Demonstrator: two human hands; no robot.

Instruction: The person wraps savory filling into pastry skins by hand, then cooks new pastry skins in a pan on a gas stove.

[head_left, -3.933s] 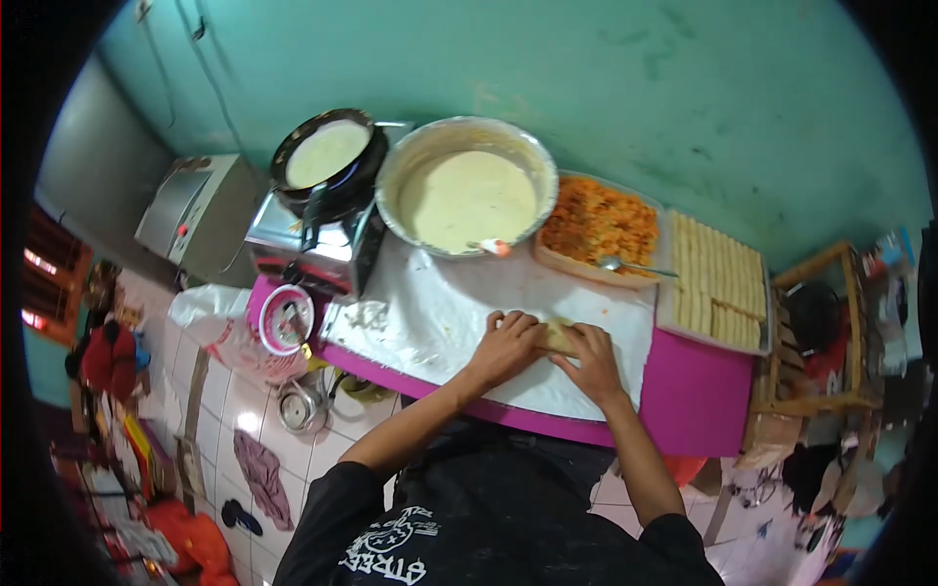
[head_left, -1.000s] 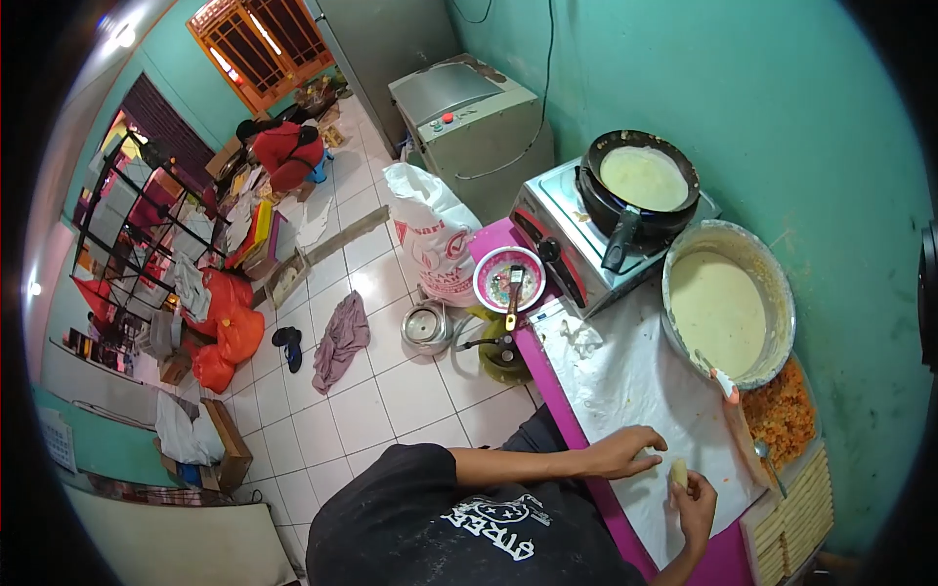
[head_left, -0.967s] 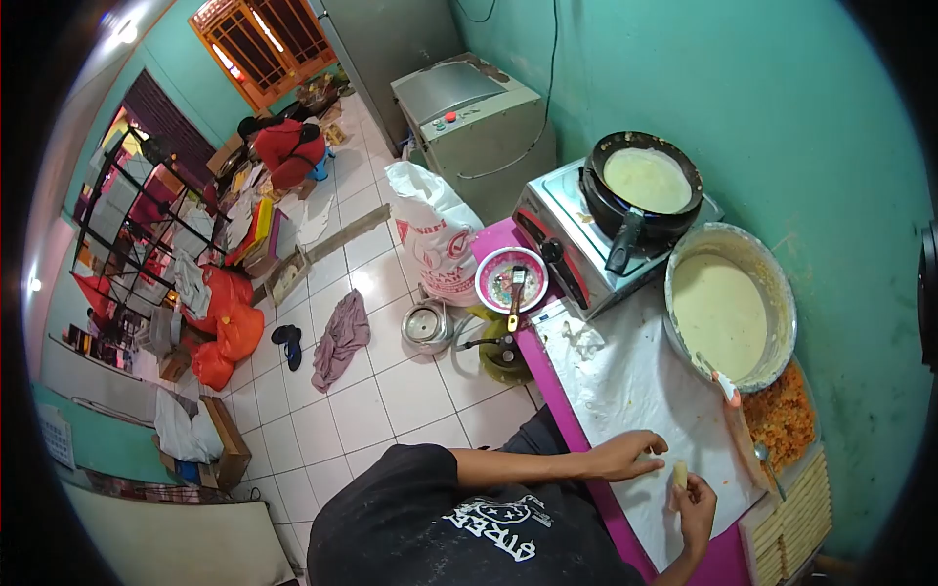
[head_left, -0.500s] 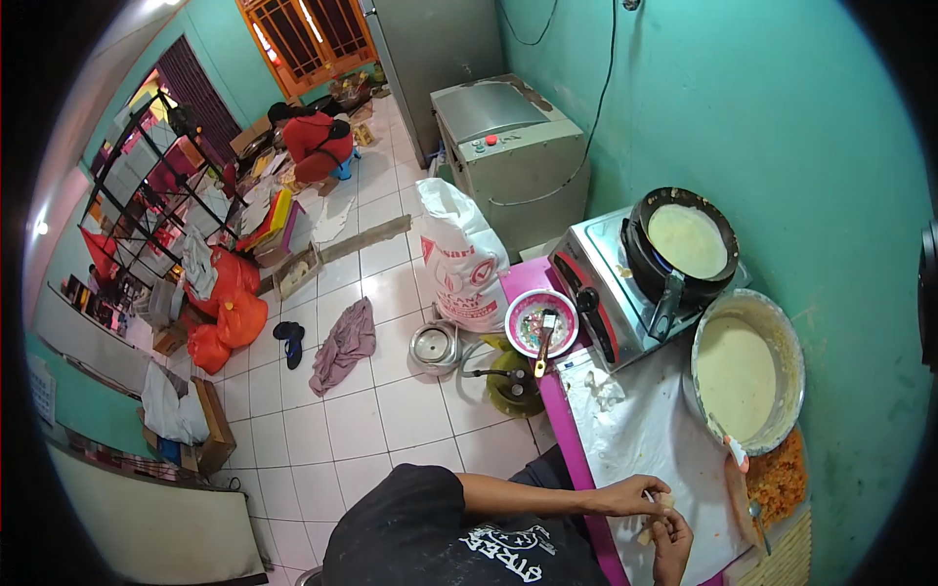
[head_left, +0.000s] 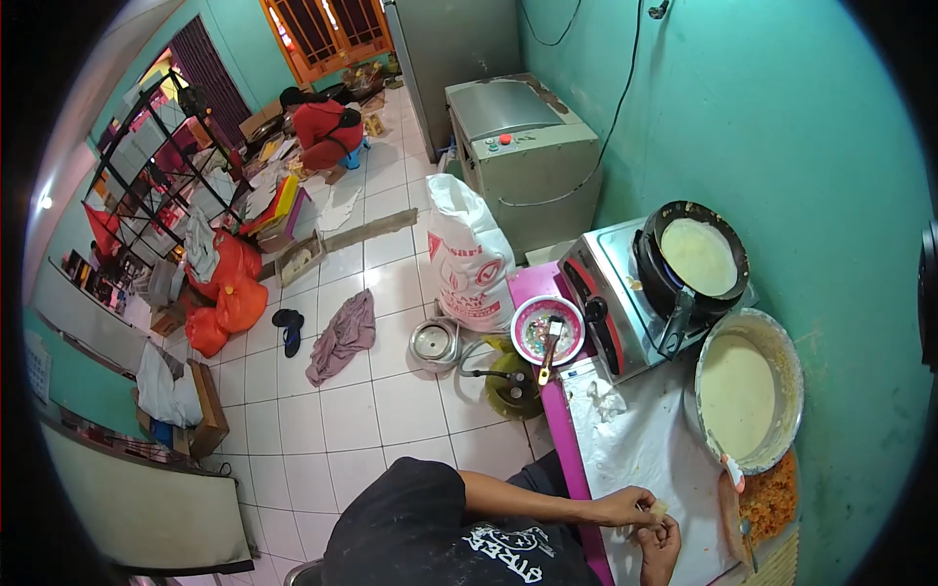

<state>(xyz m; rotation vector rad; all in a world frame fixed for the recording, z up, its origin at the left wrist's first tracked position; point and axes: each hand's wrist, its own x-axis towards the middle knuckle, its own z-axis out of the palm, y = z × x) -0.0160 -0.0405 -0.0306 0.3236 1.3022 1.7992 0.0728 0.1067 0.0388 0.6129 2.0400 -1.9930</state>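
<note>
Watching the hands from my end, I find a small pale roll (head_left: 660,509) above the white sheet (head_left: 640,451) on the desk (head_left: 564,438); it lies right at the fingertips of the left hand (head_left: 621,506), on their far side from the body, toward the batter pot (head_left: 779,354); the left hand is the nearer one, its fingers bent inward and gripping the roll; the right hand (head_left: 661,553) sits just beside it, closer to the desk's near end in my view, its fingers curled up toward the roll, though I cannot tell whether they grip it too; much of the piece is hidden by fingers, so I cannot tell which way its long axis runs.
</note>
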